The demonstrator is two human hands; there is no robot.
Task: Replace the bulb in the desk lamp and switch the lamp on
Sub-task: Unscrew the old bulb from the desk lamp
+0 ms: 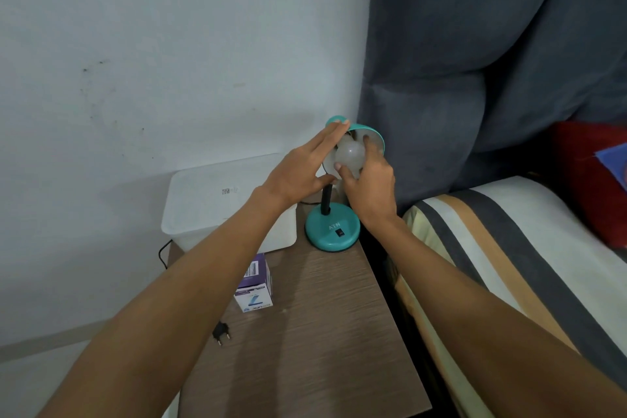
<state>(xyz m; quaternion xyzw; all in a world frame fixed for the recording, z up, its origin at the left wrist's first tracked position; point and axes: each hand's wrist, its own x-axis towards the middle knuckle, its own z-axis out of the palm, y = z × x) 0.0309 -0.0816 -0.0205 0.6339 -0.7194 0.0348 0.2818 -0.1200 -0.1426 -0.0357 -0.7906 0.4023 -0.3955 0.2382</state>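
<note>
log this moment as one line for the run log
right hand: grips bulb in lamp shade | left hand: steadies shade, fingers straight | plug: loose on table | bulb box: on table

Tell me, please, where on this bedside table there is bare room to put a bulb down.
The near half of the table is bare, right of the plug and bulb box, up to the lamp base. The far end is crowded: white bin, lamp, both hands.
</note>
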